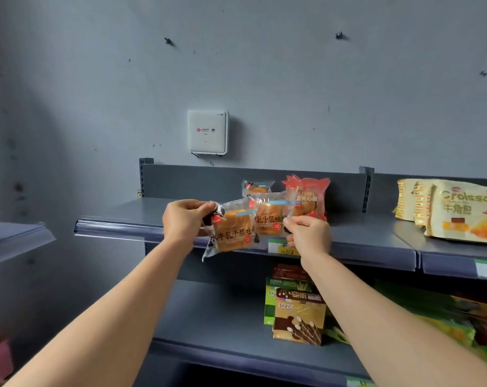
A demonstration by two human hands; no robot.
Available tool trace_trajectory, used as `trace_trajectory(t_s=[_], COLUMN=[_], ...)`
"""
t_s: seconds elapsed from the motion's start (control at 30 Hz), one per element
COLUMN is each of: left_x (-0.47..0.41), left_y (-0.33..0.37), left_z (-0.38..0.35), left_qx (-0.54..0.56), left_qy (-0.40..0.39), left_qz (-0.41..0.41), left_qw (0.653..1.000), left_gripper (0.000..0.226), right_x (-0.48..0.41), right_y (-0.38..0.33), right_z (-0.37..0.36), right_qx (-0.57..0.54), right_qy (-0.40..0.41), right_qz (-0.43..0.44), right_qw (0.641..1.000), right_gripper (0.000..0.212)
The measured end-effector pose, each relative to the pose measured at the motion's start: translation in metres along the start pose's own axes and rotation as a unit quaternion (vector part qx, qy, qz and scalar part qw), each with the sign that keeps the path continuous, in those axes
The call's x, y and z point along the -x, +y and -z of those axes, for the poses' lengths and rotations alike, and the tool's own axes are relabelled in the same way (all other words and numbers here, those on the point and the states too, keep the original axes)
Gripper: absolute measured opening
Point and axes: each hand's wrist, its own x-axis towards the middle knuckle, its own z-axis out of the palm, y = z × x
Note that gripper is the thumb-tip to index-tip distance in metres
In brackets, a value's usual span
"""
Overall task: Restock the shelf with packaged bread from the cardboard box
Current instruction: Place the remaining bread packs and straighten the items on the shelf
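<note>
Bread pack, clear film wrapper over an orange-brown loaf with black lettering (232, 233): left hand (185, 219) grips its upper left corner, fingers curled round the crimped seam. Pack hangs tilted in the air, in front of the front edge of the grey-blue metal top shelf (119, 216)

Second bread pack of the same kind (269, 219): right hand (309, 233) pinches its right edge. It sits just behind the first pack, partly overlapped by it, above the front part of the shelf; cannot tell if it touches the board

Yellow price tag (284, 247) on the front rail, just left of the right wrist

Lower shelf board (209, 317): brown-and-gold carton of wafer sticks (299, 317), green carton (270, 303) right behind it

Back of top shelf: third small clear bread pack (256, 187) upright, red film bread pack (309, 196) just right of it

Next bay right: cream-and-yellow croissant bags (460, 210)

White square plastic wall box (207, 132) on the grey wall above
</note>
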Motion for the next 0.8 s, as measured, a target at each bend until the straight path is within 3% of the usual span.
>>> trace_trajectory(t_s=[0.3, 0.57, 0.67, 0.8], left_x=[-0.114, -0.214, -0.236, -0.258], left_y=[-0.013, -0.047, -0.059, -0.072], left_z=[-0.034, -0.058, -0.069, -0.084], left_qx=[-0.001, -0.034, -0.036, -0.035], left_qy=[-0.029, -0.096, -0.113, -0.117], left_qz=[-0.023, -0.016, -0.002, 0.012], left_qw=[0.999, 0.995, 0.993, 0.993], left_gripper=[0.009, 0.011, 0.01, 0.013], right_x=[-0.089, -0.162, -0.178, -0.198], right_y=[-0.003, 0.011, 0.019, 0.026], right_z=[-0.078, -0.138, -0.152, -0.163], right_qx=[-0.002, -0.025, -0.016, -0.015], right_qy=[0.007, 0.04, 0.042, 0.043], right_qz=[-0.025, -0.1, -0.122, -0.152], right_qw=[1.0, 0.994, 0.991, 0.987], right_gripper=[0.002, 0.003, 0.007, 0.026])
